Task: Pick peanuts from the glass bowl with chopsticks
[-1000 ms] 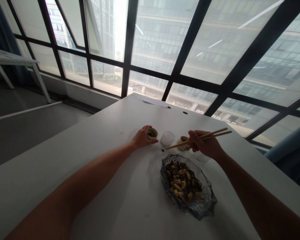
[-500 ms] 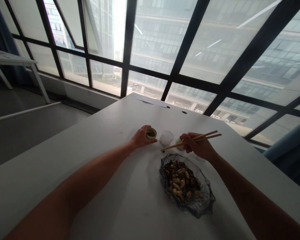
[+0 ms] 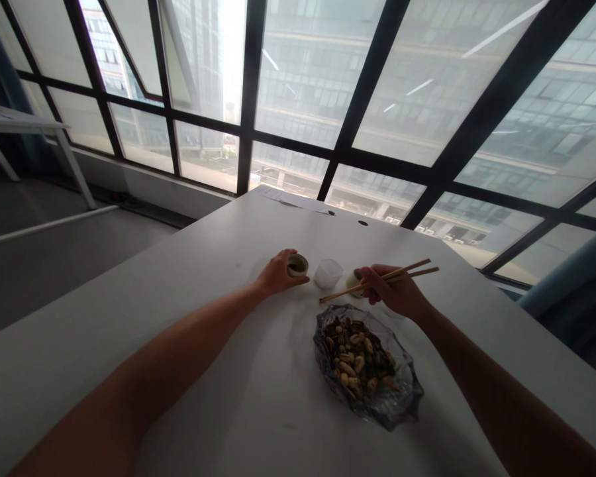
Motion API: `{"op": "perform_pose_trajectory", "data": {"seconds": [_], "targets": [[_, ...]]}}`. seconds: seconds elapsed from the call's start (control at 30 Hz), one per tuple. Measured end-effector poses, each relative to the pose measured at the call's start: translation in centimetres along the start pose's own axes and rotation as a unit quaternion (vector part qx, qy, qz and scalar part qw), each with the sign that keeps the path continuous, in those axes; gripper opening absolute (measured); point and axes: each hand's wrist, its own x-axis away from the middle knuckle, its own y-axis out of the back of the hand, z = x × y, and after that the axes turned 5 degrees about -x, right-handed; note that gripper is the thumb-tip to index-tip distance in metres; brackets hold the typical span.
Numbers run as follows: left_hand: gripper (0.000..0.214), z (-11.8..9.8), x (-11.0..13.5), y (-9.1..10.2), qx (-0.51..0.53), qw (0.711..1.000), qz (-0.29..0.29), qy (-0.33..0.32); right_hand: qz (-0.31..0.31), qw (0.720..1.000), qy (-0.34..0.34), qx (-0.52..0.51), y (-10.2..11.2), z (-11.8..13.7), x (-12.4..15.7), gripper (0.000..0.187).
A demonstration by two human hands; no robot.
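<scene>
My left hand (image 3: 281,272) is curled round a small pale cup (image 3: 298,267) with something dark inside. Between my two hands stands a small translucent white cup (image 3: 328,274). My right hand (image 3: 388,289) grips a pair of wooden chopsticks (image 3: 411,269), their tips pointing left, just above the table and behind the bowl. At the tips there is a small dark speck; whether they pinch it I cannot tell. A second pale cup (image 3: 354,283) is partly hidden behind my right fingers. In front lies a scalloped glass bowl (image 3: 402,391) holding peanuts and dark seeds (image 3: 357,354).
Everything stands on a white table (image 3: 218,397). Sheets of paper (image 3: 298,201) lie at its far edge, near two dark round spots (image 3: 363,223). Large dark-framed windows rise beyond. Another white table (image 3: 24,126) is at the left, and a blue curtain (image 3: 571,291) hangs at the right.
The view has shifted slightly, moving everything a little to the left. The dark speck by the chopstick tips now shows less clearly. Both hands keep their grips.
</scene>
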Motion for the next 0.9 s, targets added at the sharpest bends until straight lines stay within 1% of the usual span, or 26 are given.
{"op": "perform_pose_trajectory", "data": {"seconds": [0.43,0.67,0.77,0.83,0.9], "targets": [[0.069,-0.1,-0.1,0.2,0.003,1.000,0.005,0.001,0.001,1.000,0.001,-0.006,-0.3,0.0,0.1,0.062],[0.069,-0.3,0.0,0.3,0.003,1.000,0.008,0.017,-0.007,1.000,-0.005,-0.016,-0.5,0.1,0.2,0.063],[0.068,-0.4,0.0,0.5,0.001,1.000,0.010,0.020,-0.034,0.999,0.004,-0.039,-0.4,0.2,0.4,0.061],[0.068,-0.4,0.0,0.5,0.001,1.000,0.012,0.027,-0.077,0.994,0.022,-0.069,-0.1,0.1,0.5,0.060],[0.069,-0.4,0.0,0.5,0.002,0.999,0.012,0.041,-0.130,0.984,0.038,-0.118,0.6,-0.1,0.7,0.058]]}}
